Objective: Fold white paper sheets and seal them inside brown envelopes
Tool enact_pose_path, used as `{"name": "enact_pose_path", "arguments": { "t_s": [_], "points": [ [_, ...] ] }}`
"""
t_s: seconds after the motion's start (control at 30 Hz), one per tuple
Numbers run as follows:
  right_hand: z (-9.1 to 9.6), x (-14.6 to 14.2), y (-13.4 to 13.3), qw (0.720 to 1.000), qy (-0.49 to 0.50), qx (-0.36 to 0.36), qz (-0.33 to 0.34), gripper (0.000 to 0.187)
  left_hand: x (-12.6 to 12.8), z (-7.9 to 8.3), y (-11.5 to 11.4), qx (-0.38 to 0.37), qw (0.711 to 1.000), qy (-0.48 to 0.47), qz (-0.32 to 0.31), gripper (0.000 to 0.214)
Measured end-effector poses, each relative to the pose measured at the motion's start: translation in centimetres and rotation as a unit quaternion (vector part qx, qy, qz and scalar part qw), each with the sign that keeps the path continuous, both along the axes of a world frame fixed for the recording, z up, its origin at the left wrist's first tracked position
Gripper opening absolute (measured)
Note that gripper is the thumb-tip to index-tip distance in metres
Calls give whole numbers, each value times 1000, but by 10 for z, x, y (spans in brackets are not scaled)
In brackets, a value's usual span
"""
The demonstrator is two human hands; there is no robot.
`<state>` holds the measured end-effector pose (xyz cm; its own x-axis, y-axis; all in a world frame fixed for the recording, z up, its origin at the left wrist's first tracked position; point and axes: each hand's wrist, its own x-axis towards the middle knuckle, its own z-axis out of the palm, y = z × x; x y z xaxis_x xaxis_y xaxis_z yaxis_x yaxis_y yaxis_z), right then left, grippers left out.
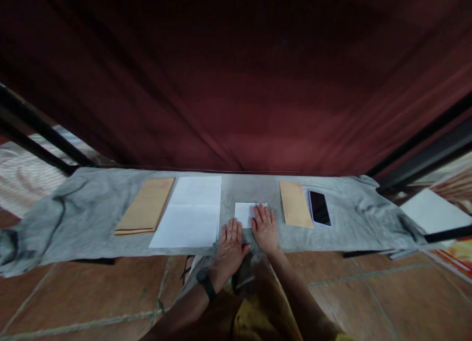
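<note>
A small white folded-looking paper (243,213) lies on the grey cloth in front of me. My right hand (264,230) rests flat over its right part, fingers stretched out, hiding that corner. Just left of the paper's lower edge, my left hand (230,247) lies palm down on the cloth with its fingers extended; a dark band is on that wrist. To the left of my hands is a stack of larger white sheets (190,213) with a crease across it. On the right side lies a single brown envelope (296,203).
A pile of brown envelopes (145,205) sits left of the white sheets. A phone (320,208) with a dark screen lies right of the single envelope. The grey cloth (354,213) covers a narrow bench. A dark red curtain (236,95) hangs behind it, with dark metal bars at both sides.
</note>
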<state>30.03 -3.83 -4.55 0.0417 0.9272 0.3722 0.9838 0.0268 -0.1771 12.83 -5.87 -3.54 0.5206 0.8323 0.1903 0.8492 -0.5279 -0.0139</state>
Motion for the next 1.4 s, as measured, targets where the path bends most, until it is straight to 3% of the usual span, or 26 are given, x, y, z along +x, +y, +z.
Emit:
{"name": "enact_pose_path", "arguments": {
  "t_s": [0.23, 0.4, 0.53, 0.93, 1.23, 1.4],
  "points": [
    [12, 2, -11, 986, 3, -46, 158, 48, -4, -5, -2, 15, 1000, 4, -5, 71],
    [13, 5, -11, 980, -17, -49, 190, 53, -7, 0, -5, 10, 1000, 11, -25, 69],
    [12, 6, -13, 983, -19, -55, 174, 51, -9, 5, -5, -1, 999, 2, -33, 72],
    [2, 18, -30, 998, -13, -51, 34, 59, -11, 2, -2, -14, 999, -22, -38, 73],
    [1, 21, -37, 1000, 1, -30, 2, 60, -12, 2, -1, -7, 999, -7, -46, 73],
    [9, 16, -33, 999, 25, -25, 5, 54, -9, -4, 2, -13, 999, 8, -46, 77]
  ]
}}
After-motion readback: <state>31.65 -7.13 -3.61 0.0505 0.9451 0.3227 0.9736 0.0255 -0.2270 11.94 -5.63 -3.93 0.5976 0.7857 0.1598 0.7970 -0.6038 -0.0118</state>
